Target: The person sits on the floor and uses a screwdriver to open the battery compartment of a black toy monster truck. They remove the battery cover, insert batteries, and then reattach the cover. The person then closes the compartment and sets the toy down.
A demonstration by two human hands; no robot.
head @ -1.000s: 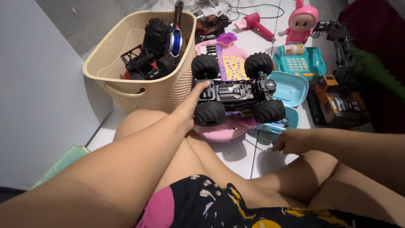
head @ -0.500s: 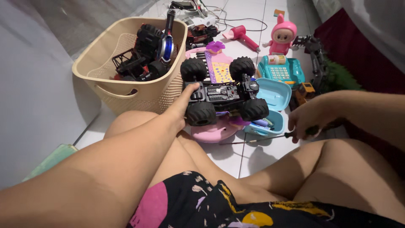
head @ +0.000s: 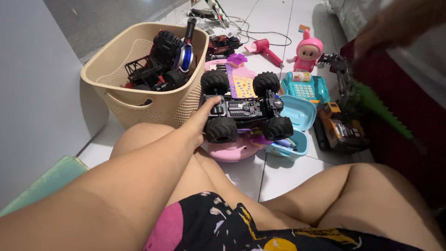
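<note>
The left hand (head: pixel 203 122) grips a black toy monster truck (head: pixel 245 111) by its near left side, fingers curled around the chassis between two of its wheels; the truck is held upside down, underside facing up, all four big knobby tyres showing, just above a pink round toy (head: pixel 231 151) on the tiled floor (head: pixel 278 174). The right hand (head: pixel 395 23) is a blurred shape at the top right corner, raised well away from the toys, and whether it is spread or closed cannot be told. Just left of the truck stands one beige woven basket (head: pixel 153 108) already holding another black wheeled toy and a blue one. Behind the truck lies a pink and purple toy board (head: pixel 243 83); to its right sit a teal toy cash register (head: pixel 304 88), an open light-blue case (head: pixel 297 122), one orange and black toy vehicle (head: pixel 338 132), one pink doll (head: pixel 308 50) and one pink toy hair dryer (head: pixel 265 48).
</note>
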